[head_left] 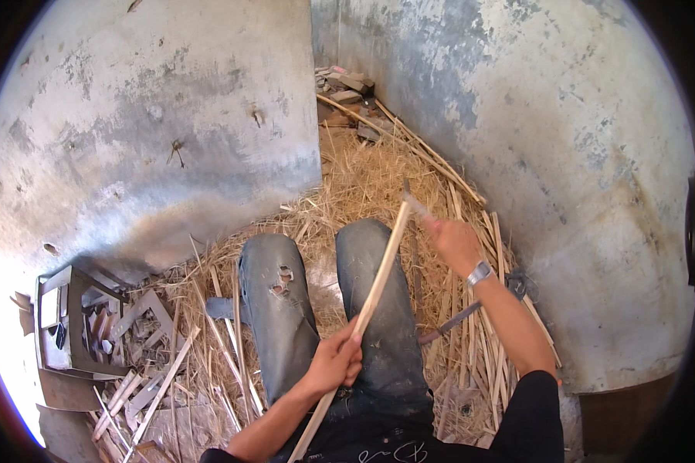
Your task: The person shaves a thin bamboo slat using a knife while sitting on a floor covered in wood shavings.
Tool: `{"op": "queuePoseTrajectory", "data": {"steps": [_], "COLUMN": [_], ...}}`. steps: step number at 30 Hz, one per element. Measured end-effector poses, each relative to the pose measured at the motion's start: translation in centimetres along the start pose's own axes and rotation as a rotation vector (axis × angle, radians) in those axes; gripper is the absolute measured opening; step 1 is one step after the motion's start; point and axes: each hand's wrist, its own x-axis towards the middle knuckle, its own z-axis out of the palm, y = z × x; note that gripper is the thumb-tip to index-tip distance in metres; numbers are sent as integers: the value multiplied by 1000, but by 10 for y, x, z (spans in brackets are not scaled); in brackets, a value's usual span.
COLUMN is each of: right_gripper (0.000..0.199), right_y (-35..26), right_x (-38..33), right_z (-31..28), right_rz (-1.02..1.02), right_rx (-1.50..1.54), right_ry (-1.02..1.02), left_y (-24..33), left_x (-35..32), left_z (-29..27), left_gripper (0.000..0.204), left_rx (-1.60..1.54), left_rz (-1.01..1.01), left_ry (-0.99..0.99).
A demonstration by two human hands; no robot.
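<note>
We've got our left hand (338, 356) closed round a wood strip (382, 278) approx. halfway along it, fingers curled & thumb up top. Strip runs at a slant over our lap, near end low by the belly, far end up past the right knee. Our right hand (453, 245) is out at that far end, in a fist w/ a thin blade (418, 205) sticking out toward the tip; the pic's blurry there, so can't tell if blade & wood touch or are just v. close. Handle's hidden in the fist. Silver watch (479, 273) on the right wrist. We're sitting in jeans (279, 309), w/ a torn hole at the left knee. Straw-like shavings (378, 166) cover the floor btwn the walls, w/ rubble (349, 85) at the far corner. More strips (477, 370) lie in a bundle on the right, by the right wall (564, 154), & a dark rod (449, 322) sits crosswise near them. Left side: metal box (71, 339) on its side w/ scraps, plus a few loose sticks (162, 393) nearer us.
</note>
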Motion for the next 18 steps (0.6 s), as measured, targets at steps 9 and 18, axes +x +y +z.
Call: {"op": "queuePoseTrajectory", "data": {"steps": [9, 18], "right_gripper": [67, 67], "right_y": [-61, -43], "right_x": [-68, -52], "right_z": [-18, 10], "right_rz": [-215, -228], "right_rx": [95, -29], "right_ry": [-34, -29], "left_y": [-8, -7], "left_x": [-1, 0], "left_z": [-12, -3], "left_gripper": [52, 52], "left_rx": [-151, -13], "left_rz": [-84, -7], "left_ry": [-71, 2]}}
